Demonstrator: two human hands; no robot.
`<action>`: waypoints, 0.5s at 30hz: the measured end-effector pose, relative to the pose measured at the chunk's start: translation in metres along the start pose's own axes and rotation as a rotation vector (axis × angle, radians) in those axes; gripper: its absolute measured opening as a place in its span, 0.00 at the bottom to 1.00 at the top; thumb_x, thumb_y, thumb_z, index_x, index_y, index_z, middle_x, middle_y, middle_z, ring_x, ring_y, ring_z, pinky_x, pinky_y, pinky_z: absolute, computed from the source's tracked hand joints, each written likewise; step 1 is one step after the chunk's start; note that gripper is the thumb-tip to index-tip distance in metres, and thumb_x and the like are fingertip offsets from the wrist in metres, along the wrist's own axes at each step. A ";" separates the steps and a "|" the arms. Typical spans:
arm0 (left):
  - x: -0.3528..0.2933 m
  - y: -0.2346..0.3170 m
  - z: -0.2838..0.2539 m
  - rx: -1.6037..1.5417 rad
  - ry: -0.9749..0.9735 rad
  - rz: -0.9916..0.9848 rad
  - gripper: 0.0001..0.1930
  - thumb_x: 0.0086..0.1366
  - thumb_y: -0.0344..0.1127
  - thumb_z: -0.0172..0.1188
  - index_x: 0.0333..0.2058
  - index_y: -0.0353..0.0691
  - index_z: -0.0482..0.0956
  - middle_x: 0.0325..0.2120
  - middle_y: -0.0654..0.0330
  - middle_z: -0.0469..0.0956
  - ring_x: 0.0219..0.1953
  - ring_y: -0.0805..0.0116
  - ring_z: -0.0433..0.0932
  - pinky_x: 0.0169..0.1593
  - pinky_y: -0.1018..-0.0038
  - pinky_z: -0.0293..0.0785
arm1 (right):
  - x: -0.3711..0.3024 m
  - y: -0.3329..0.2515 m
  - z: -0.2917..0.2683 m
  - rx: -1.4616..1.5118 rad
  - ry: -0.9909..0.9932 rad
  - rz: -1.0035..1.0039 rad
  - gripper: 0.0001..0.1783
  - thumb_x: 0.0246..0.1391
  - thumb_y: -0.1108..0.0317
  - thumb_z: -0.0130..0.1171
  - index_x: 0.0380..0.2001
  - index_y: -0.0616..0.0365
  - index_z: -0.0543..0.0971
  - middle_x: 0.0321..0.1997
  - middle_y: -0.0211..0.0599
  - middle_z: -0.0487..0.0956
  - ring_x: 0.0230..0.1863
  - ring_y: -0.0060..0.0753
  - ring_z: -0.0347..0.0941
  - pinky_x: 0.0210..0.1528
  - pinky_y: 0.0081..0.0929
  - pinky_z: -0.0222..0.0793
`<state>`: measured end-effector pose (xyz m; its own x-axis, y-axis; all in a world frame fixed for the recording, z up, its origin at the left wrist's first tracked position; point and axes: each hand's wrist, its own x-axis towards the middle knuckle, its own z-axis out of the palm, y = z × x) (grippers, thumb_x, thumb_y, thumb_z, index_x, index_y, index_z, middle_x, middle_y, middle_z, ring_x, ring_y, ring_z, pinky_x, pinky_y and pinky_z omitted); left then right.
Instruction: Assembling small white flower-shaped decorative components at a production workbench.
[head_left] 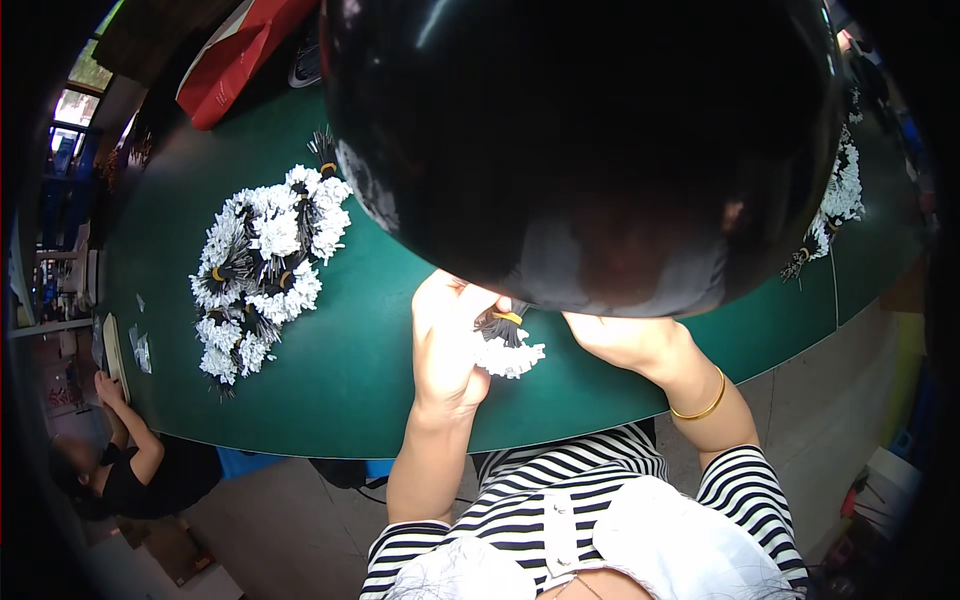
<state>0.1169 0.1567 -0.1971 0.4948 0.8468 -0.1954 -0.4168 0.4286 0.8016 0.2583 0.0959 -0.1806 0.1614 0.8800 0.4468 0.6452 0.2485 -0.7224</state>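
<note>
A small bundle of black wires with white connector ends (pixel 510 355), tied with a yellow band, is in my left hand (pixel 445 335). That hand's fingers close round the wires near the band, and the white ends fan out toward me. To the right, my right hand (pixel 630 342) reaches in under a large shiny black dome (pixel 590 150). The dome hides its fingers and whatever they touch. Several similar bundles (pixel 275 235) lie heaped on the green table (pixel 370 390), left of my hands.
More white-ended bundles (pixel 840 190) lie on the table's far right. A red bag (pixel 235 60) is at the back left. Small clear plastic pieces (pixel 142 350) lie near the left end. Another person (pixel 130 460) sits there, hands at a pale board-like object (pixel 115 355).
</note>
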 end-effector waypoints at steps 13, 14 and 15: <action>0.005 0.004 -0.002 -0.134 0.011 -0.230 0.04 0.57 0.27 0.49 0.24 0.36 0.68 0.17 0.64 0.67 0.21 0.76 0.67 0.26 0.81 0.64 | 0.003 -0.002 -0.007 -0.029 -0.016 -0.010 0.04 0.45 0.75 0.53 0.25 0.64 0.74 0.24 0.40 0.75 0.23 0.40 0.72 0.27 0.26 0.69; 0.005 0.005 -0.003 -0.138 -0.010 -0.239 0.04 0.57 0.27 0.49 0.24 0.36 0.68 0.17 0.64 0.67 0.21 0.76 0.67 0.26 0.81 0.65 | 0.004 -0.004 -0.008 -0.018 0.013 -0.060 0.04 0.45 0.75 0.52 0.25 0.64 0.74 0.24 0.40 0.75 0.23 0.40 0.72 0.27 0.26 0.69; 0.004 0.004 -0.003 -0.137 -0.008 -0.239 0.04 0.57 0.27 0.49 0.24 0.36 0.68 0.17 0.64 0.67 0.21 0.76 0.67 0.26 0.81 0.65 | 0.005 -0.004 -0.007 -0.012 0.026 -0.084 0.04 0.46 0.75 0.52 0.25 0.64 0.74 0.24 0.40 0.75 0.23 0.39 0.72 0.27 0.26 0.69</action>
<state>0.1148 0.1634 -0.1963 0.5971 0.7145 -0.3647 -0.3868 0.6547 0.6494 0.2618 0.0959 -0.1717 0.1258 0.8452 0.5194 0.6659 0.3161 -0.6757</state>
